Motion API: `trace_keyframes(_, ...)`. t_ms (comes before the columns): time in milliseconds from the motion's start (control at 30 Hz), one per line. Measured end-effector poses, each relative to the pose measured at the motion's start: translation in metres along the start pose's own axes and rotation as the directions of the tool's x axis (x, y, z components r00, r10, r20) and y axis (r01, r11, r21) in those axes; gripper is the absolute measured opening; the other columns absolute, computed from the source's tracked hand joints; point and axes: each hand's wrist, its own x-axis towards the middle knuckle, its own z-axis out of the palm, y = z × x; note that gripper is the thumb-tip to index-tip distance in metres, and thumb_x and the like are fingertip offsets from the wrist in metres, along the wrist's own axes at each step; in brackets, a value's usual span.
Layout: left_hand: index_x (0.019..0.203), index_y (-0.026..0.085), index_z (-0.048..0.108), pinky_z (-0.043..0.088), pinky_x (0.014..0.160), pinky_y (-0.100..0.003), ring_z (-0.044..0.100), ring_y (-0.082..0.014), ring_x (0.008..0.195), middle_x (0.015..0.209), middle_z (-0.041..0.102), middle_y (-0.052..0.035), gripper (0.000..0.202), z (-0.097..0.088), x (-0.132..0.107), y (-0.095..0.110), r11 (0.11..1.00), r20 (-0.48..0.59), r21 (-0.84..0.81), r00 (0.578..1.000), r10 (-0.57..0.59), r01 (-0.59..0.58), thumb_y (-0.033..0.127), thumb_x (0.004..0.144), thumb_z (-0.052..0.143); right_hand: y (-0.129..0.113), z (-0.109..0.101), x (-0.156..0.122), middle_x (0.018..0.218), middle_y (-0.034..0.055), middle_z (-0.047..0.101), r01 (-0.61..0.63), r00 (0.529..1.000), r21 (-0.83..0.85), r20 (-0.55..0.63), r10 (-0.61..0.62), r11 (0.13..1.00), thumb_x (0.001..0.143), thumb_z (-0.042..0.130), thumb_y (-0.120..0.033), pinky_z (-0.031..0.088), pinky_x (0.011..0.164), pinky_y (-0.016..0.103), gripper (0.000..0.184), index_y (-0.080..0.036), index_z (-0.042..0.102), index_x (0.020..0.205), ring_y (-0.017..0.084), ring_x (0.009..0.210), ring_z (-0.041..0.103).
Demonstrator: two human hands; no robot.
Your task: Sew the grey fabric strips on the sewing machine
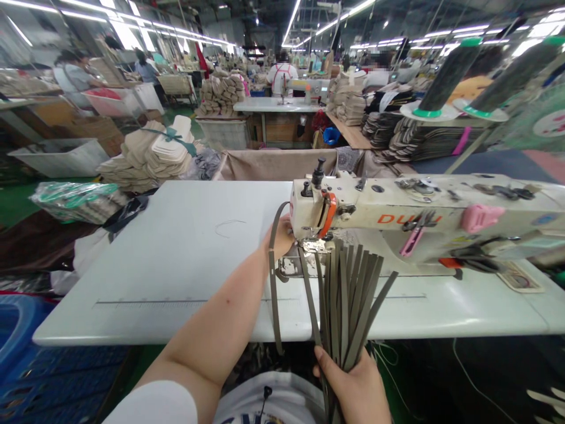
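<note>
My right hand (353, 383) is closed around a bundle of narrow grey-brown fabric strips (348, 294) in front of the table's near edge. The strips fan out upward toward the sewing machine (371, 218). One of them reaches up to the presser foot area (315, 245). My left hand (282, 235) is beside the needle end of the machine, its fingers mostly hidden behind the machine head. A single strip (274, 294) loops over near that wrist and hangs down past the table edge; whether the fingers grip it does not show.
The white sewing table (176, 253) carries a ruler line (194, 302) and a loose thread (229, 222). Thread cones (445, 82) stand at the upper right. A blue crate (57, 377) is at the lower left. Tied fabric stacks (154, 147) and other workers are farther back.
</note>
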Motion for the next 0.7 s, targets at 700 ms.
trace_keyframes(700,0.117,0.020,0.084,0.060,0.128,-0.061,0.076,-0.0368,0.137,0.127,0.086,-0.0110,0.030,-0.002,-0.002,-0.009,0.999,-0.066,-0.042,0.998,0.011,-0.014,0.008,0.092,0.073,0.029,0.007,0.012,0.067,0.0079,0.085,-0.030,0.999,0.141,0.036,0.025,0.990,0.077,0.094,-0.064,0.060,0.061,0.035,0.044,-0.025,0.076,0.083,0.030,0.065,0.081)
